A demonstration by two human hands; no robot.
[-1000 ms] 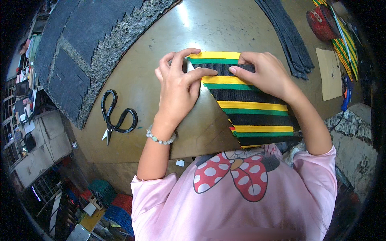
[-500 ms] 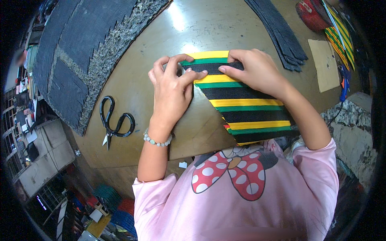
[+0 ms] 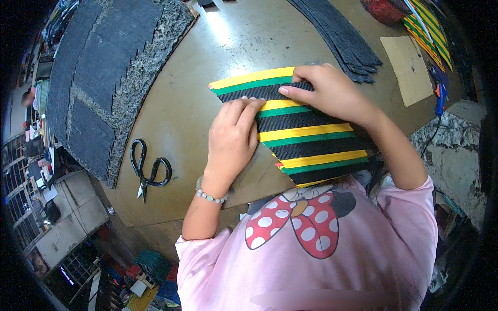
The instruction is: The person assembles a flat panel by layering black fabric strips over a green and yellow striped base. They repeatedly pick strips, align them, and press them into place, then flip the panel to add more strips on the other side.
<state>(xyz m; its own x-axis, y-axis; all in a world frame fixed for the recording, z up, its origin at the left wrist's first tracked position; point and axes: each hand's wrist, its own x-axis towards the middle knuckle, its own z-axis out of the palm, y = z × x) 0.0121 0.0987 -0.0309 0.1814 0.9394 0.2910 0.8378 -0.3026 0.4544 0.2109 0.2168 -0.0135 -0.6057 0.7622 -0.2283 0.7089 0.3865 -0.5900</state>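
Observation:
A panel of slanted webbing strips (image 3: 311, 123), striped yellow, green and black, lies on the table in front of my chest. My left hand (image 3: 232, 136) is at its left side, fingers bent close together and pressed on the strips below the topmost one; its thumb is mostly hidden. With thumb and bent fingers, my right hand (image 3: 337, 97) grips the topmost strip near the far right. That strip's pointed left end shows past my left fingertips. Black-handled scissors (image 3: 143, 181) lie left of my left hand, blades toward me and slightly parted.
A dark board (image 3: 98, 67) covered with black strips occupies the table's left. Black straps (image 3: 337, 39) lie at the far right, near brown cardboard (image 3: 407, 70), a dark red container (image 3: 386, 9), more striped strips (image 3: 433, 39) and a blue corded tool (image 3: 441, 98).
My left hand has slid nearer and slightly right, uncovering the top strip's left end. Its fingers are drawn closer together. My right hand keeps its grip. The view has shifted slightly.

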